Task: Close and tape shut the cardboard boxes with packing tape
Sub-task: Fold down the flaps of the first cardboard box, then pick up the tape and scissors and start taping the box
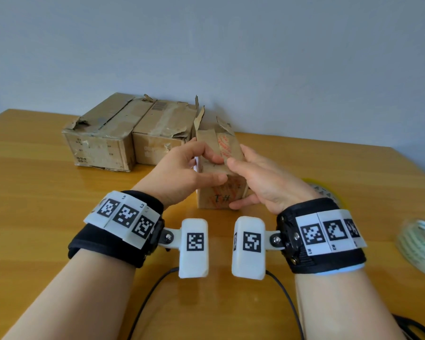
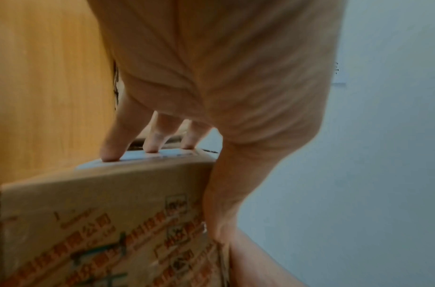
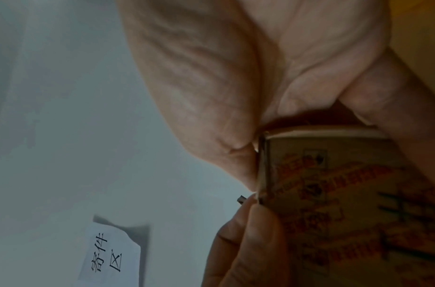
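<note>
Gripping small box [image 1: 221,192], both hands [image 1: 182,173].

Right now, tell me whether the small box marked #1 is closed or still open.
Still open. On the small box, back flaps stand up torn while the left hand and right hand press the front flap down; no tape across it.

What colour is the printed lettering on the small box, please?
Orange-red on the small box, clearest in the left wrist view.

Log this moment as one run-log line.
stage: folding flaps | left hand: holds small box | right hand: holds same box | tape roll: on table, untouched
</note>
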A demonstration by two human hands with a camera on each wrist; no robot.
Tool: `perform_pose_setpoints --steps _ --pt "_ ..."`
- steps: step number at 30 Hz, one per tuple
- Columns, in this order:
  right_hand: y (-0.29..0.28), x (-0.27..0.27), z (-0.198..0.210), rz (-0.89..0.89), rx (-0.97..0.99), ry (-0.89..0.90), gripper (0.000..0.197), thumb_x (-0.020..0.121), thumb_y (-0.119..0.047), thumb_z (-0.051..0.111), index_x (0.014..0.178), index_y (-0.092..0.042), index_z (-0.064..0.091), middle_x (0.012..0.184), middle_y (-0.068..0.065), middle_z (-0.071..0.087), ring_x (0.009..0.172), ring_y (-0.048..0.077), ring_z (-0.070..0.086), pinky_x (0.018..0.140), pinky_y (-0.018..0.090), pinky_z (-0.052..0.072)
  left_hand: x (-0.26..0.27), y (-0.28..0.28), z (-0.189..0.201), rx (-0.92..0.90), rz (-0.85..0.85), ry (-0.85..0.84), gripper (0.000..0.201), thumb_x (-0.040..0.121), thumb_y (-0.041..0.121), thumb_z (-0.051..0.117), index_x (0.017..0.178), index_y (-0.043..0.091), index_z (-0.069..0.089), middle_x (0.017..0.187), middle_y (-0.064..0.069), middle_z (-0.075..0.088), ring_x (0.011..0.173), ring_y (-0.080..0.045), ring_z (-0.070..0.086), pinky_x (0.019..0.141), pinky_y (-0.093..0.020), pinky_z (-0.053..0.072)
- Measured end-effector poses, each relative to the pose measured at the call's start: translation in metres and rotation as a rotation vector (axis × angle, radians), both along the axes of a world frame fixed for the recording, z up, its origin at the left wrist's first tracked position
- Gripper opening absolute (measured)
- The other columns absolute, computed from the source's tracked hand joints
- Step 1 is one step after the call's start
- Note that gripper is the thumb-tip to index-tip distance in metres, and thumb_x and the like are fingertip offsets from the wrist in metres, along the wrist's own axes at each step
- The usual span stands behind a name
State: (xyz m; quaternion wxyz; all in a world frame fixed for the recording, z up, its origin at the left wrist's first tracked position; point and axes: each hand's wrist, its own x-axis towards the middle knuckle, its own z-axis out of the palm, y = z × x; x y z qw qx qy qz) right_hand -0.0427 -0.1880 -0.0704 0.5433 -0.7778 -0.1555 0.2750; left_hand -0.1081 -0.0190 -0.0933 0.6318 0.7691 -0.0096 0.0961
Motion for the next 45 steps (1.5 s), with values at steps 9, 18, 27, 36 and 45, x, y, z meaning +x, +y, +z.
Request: perform_pose_setpoints --steps 9,18,27,36,45 --pt "0.001 -0.001 0.000 -0.006 -0.036 -0.017 0.042 0.107 -0.036 0.049 0.149 -0.040 0.042 0.141 -0.003 0.053 0.126 0.026 0.055 0.076 0.051 0.064 0.000 -0.009 0.003 -0.088 0.069 0.050 0.017 0.079 0.004 0.078 0.087 0.013 0.066 0.119 -0.006 0.065 0.098 -0.013 0.068 0.070 -0.018 0.054" --pt "-0.037 -0.001 0.028 -0.219 -0.206 -0.142 0.032 0.107 -0.041 0.049 0.134 -0.026 0.057 0.113 0.000 0.069 0.092 0.021 0.074 0.056 0.027 0.051 -0.009 0.001 0.011 0.000 -0.004 0.127 0.073 0.072 0.017 0.085 0.132 0.041 0.049 0.147 0.012 0.046 0.131 -0.018 0.047 0.109 -0.043 0.041" --pt "-0.095 -0.002 0.040 -0.241 -0.815 -0.287 0.028 0.101 -0.046 0.058 0.099 -0.020 0.067 0.099 0.004 0.068 0.088 0.021 0.064 0.090 0.045 0.055 -0.002 -0.024 0.008 0.101 0.054 0.112 0.068 0.079 0.028 0.080 0.137 0.032 0.045 0.134 0.015 0.045 0.130 -0.016 0.047 0.104 -0.041 0.048" --pt "-0.095 -0.004 0.033 -0.015 -0.951 -0.194 0.031 0.092 -0.045 0.071 0.113 -0.021 0.071 0.107 -0.001 0.067 0.102 0.020 0.061 0.088 0.036 0.047 -0.001 -0.024 0.006 0.152 0.036 0.109 0.064 0.084 0.011 0.075 0.136 0.037 0.047 0.147 0.008 0.044 0.131 -0.015 0.048 0.100 -0.035 0.049" --pt "-0.103 0.006 0.025 0.056 -1.021 -0.215 0.026 0.103 -0.015 0.058 0.125 -0.025 0.068 0.108 -0.007 0.064 0.101 0.020 0.064 0.087 0.034 0.050 -0.002 -0.019 0.006 0.156 0.011 0.144 0.082 0.080 0.013 0.080 0.143 0.041 0.037 0.154 0.008 0.035 0.134 -0.016 0.042 0.110 -0.045 0.042"
